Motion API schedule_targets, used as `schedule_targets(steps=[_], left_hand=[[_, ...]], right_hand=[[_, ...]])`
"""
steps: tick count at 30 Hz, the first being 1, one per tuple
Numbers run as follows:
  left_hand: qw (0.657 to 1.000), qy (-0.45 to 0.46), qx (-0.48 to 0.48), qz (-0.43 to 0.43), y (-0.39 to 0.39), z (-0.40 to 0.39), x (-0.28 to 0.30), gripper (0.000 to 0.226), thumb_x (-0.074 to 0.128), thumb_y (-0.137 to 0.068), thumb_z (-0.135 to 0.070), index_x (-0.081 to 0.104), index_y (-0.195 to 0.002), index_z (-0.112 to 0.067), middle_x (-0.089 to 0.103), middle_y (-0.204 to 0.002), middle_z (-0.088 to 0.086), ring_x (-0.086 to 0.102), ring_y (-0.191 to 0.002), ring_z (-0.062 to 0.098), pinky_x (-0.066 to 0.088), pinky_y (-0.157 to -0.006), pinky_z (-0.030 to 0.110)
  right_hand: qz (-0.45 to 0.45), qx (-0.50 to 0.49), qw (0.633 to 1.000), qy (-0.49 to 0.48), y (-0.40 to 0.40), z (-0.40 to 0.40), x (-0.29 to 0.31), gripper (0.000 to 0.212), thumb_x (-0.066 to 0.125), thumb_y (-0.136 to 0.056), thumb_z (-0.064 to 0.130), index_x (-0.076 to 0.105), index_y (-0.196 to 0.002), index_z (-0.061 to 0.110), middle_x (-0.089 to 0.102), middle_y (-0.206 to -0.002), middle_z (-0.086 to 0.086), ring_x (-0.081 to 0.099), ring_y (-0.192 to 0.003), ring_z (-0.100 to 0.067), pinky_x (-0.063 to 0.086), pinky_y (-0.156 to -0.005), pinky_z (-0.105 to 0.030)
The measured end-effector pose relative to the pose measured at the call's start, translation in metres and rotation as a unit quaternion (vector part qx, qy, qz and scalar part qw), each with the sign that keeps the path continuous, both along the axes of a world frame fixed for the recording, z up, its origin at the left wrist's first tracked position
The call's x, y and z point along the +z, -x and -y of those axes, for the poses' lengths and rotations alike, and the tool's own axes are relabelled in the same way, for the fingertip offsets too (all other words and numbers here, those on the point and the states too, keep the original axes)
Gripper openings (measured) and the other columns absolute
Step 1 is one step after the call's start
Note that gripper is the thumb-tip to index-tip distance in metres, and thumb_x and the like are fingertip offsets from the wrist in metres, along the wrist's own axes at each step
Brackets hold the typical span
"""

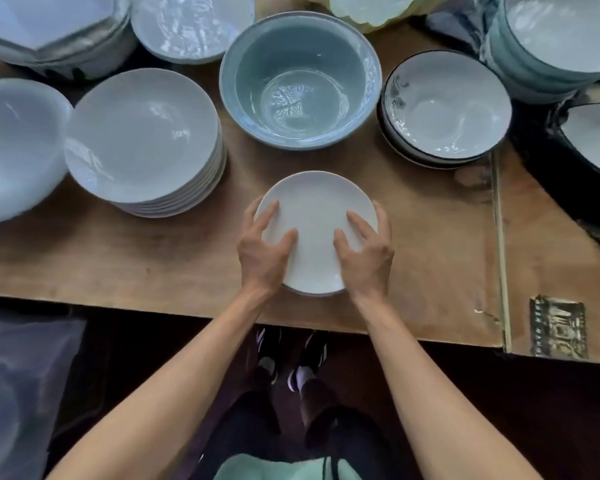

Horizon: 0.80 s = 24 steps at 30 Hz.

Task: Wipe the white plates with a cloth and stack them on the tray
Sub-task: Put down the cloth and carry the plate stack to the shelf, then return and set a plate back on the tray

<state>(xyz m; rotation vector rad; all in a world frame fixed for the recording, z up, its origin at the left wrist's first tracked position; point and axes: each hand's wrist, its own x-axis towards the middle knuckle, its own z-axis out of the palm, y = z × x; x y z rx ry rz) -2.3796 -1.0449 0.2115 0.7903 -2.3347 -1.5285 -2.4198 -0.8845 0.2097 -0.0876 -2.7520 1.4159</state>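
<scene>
White plate (314,216) at near-centre of brown tabletop (118,265), close to near edge — held from both sides. Left hand (265,247) grips left rim, thumb and a finger curled onto plate face; right hand (366,249) grips right rim the same way. Just beyond: blue-grey bowl (300,81). Far left — stack of white plates (142,140). Right of bowl: black-rimmed bowls (445,105), stacked.

Bare forearms, dark trousers (243,431), dark-and-white shoes (269,355).
</scene>
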Motion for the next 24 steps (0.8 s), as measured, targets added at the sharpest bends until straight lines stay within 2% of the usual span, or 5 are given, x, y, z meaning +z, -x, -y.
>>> schedule_targets(steps=[6, 11, 17, 19, 24], left_hand=[[1.0, 0.024, -0.016, 0.009, 0.016, 0.012, -0.022, 0.053, 0.077, -0.081, -0.023, 0.066, -0.133, -0.02, 0.049, -0.145, -0.007, 0.047, -0.13, 0.003, 0.036, -0.106, 0.011], [0.999, 0.031, -0.024, 0.008, 0.018, 0.016, -0.028, 0.055, 0.074, -0.081, -0.027, 0.065, -0.134, -0.017, 0.049, -0.147, -0.003, 0.047, -0.132, 0.009, 0.035, -0.104, 0.008], [0.998, 0.043, -0.032, 0.01, 0.017, 0.019, -0.033, 0.052, 0.075, -0.083, -0.023, 0.064, -0.133, -0.014, 0.049, -0.146, 0.0, 0.046, -0.13, 0.009, 0.031, -0.098, -0.001], [0.997, 0.06, -0.046, 0.02, 0.018, 0.019, -0.032, 0.052, 0.072, -0.084, -0.027, 0.063, -0.134, -0.016, 0.048, -0.147, 0.0, 0.046, -0.132, 0.012, 0.035, -0.101, 0.005], [0.99, 0.096, -0.087, 0.05, 0.021, 0.022, -0.026, 0.052, 0.07, -0.088, -0.026, 0.058, -0.138, -0.018, 0.043, -0.149, 0.002, 0.045, -0.135, 0.02, 0.05, -0.105, 0.044]], right_hand=[[0.003, -0.01, 1.0, -0.003, 0.012, 0.012, -0.022, 0.034, 0.074, -0.087, 0.02, 0.072, -0.12, 0.011, 0.044, -0.152, -0.008, 0.046, -0.137, -0.021, 0.042, -0.112, -0.033], [0.002, -0.016, 1.0, -0.005, 0.013, 0.017, -0.031, 0.033, 0.075, -0.087, 0.02, 0.072, -0.119, 0.012, 0.045, -0.152, -0.008, 0.048, -0.135, -0.021, 0.036, -0.109, -0.014], [-0.002, -0.03, 0.999, -0.011, 0.01, 0.023, -0.035, 0.033, 0.075, -0.086, 0.017, 0.073, -0.119, 0.011, 0.045, -0.152, -0.011, 0.047, -0.137, -0.023, 0.041, -0.111, -0.029], [0.006, -0.028, 0.999, -0.018, 0.01, 0.024, -0.035, 0.035, 0.074, -0.087, 0.018, 0.072, -0.121, 0.013, 0.043, -0.153, -0.011, 0.046, -0.137, -0.023, 0.043, -0.111, -0.035], [0.016, -0.019, 0.999, -0.045, 0.012, 0.024, -0.034, 0.035, 0.071, -0.088, 0.023, 0.07, -0.123, 0.016, 0.042, -0.153, -0.01, 0.042, -0.138, -0.027, 0.042, -0.111, -0.042]])
